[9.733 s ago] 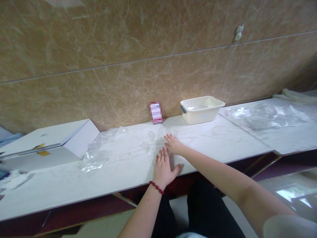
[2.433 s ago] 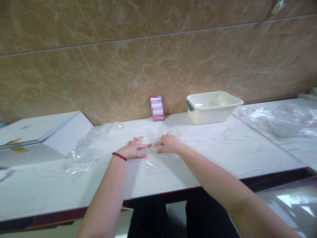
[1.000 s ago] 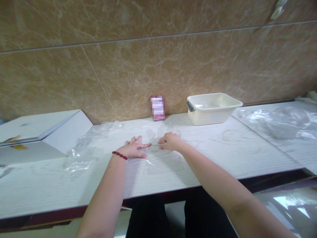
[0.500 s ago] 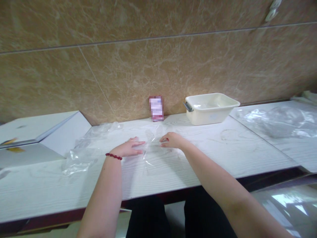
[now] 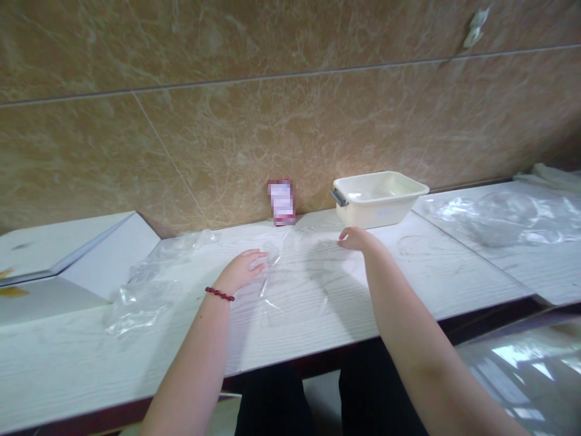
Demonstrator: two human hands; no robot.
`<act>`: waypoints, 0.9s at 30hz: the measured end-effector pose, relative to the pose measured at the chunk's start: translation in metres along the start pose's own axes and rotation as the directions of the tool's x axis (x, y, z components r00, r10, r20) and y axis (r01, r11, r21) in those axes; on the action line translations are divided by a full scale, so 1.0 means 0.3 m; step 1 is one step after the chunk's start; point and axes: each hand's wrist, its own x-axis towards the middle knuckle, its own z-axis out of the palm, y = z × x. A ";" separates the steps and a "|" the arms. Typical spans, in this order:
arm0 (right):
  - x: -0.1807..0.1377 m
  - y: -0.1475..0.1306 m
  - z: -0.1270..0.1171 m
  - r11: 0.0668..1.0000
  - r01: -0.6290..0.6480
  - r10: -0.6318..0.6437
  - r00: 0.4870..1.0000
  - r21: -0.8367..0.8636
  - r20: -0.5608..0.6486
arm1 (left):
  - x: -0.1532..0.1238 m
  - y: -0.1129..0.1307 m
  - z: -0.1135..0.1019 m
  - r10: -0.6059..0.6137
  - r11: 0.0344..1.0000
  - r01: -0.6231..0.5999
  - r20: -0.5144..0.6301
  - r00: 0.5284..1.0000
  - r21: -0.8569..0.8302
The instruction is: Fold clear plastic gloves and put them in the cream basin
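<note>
A clear plastic bag [image 5: 295,297] lies flat on the table before me, its outline faint against the white wood grain. My left hand [image 5: 244,269], with a red bead bracelet at the wrist, is at the bag's left edge. Its fingers and thumb are apart, and I cannot tell whether they touch the film. To the right of the bag, just in front of the cream plastic bin [image 5: 363,215], my right hand [image 5: 356,238] hovers with loosely bent fingers and nothing visible in them.
A blurred red-and-white object [image 5: 282,203] leans against the marbled wall. White cardboard boxes [image 5: 113,254] stand at left, with crumpled clear plastic [image 5: 138,306] beside them. More clear plastic bags [image 5: 508,218] lie at the far right. The table's front edge runs before my legs.
My right hand has moved right and slightly away from me, off the bag toward the bin. My left hand has shifted slightly, its fingers less spread. The whole view has turned slightly.
</note>
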 end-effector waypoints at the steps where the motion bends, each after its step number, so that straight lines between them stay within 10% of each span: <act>1: 0.003 -0.003 0.004 1.000 0.011 -0.011 1.000 -0.002 0.008 | 0.001 0.004 0.000 0.005 1.000 -0.005 0.007 1.000 -0.001; 27: 0.015 -0.109 0.071 0.994 0.104 -0.093 0.971 0.042 -0.221 | 0.026 0.042 0.014 0.021 1.000 -0.020 -0.016 1.000 0.010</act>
